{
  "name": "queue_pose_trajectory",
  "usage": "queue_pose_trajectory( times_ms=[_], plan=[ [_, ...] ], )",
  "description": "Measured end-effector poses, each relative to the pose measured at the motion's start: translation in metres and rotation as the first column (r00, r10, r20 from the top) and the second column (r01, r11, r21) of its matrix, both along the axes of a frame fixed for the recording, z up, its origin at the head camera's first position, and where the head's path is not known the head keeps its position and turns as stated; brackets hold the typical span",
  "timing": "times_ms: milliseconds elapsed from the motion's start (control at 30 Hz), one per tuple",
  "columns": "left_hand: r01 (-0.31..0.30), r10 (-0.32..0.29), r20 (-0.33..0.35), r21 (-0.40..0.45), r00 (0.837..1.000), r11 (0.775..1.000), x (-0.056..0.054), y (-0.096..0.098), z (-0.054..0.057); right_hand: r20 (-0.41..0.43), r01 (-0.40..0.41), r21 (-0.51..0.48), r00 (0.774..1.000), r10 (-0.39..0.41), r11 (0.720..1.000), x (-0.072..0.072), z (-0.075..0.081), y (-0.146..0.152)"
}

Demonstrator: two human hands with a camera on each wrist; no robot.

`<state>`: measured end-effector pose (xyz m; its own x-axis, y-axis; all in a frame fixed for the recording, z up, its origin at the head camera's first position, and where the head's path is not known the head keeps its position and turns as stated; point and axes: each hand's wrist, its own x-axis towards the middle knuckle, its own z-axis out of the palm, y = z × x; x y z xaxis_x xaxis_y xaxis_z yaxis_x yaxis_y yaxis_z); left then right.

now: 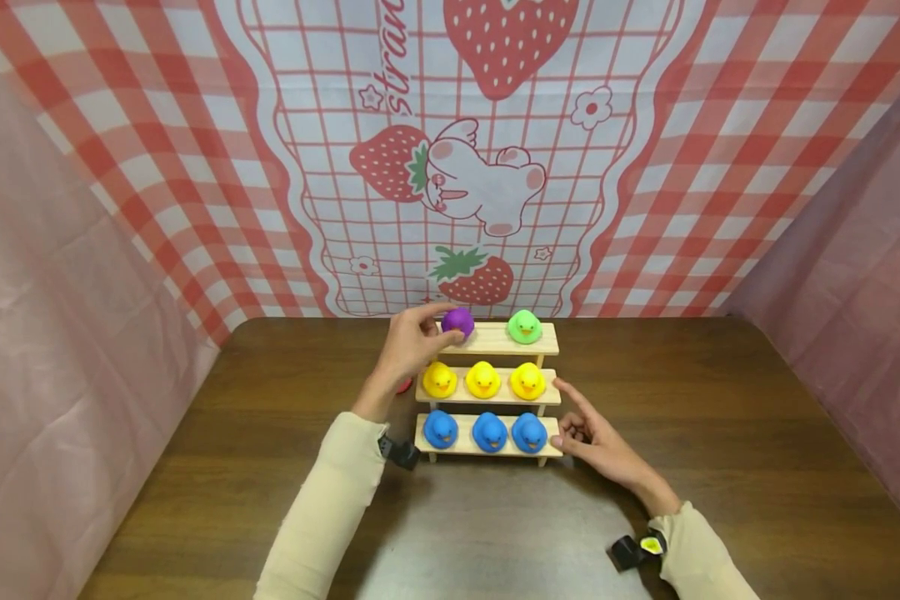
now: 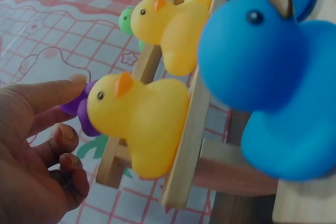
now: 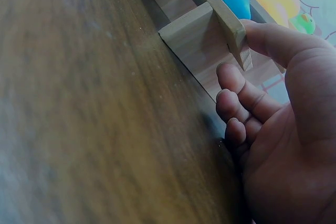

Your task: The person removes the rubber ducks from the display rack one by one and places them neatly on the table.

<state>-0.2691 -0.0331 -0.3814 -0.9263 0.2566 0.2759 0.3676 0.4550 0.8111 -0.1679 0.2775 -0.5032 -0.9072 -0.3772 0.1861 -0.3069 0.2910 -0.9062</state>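
in the head view, the left hand [image 1: 412,340] grasped the purple toy [image 1: 458,322] between thumb and fingers at the left end of the top tier of the wooden stand [image 1: 490,337]; the green duck [image 1: 525,327] occupied the right end. in the left wrist view, the near yellow duck [image 2: 155,127] partly hid the purple toy. in the right wrist view, the right hand [image 3: 291,106], grasping nothing, touched the bottom tier's end with its thumb, other fingers loosely bent.

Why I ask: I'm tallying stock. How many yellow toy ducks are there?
3, all on the wooden stand's middle shelf: left yellow duck, centre yellow duck, right yellow duck.
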Motion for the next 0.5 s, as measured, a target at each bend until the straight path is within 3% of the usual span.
queue_pose_trajectory(
  times_ms=[500],
  plan=[
    [-0.081,0.083,-0.047,0.044,0.995,0.996,0.002,-0.040,-0.002,0.008,0.005,0.003,1.000,-0.005,1.000,0.001,0.001,0.000]
  ],
)
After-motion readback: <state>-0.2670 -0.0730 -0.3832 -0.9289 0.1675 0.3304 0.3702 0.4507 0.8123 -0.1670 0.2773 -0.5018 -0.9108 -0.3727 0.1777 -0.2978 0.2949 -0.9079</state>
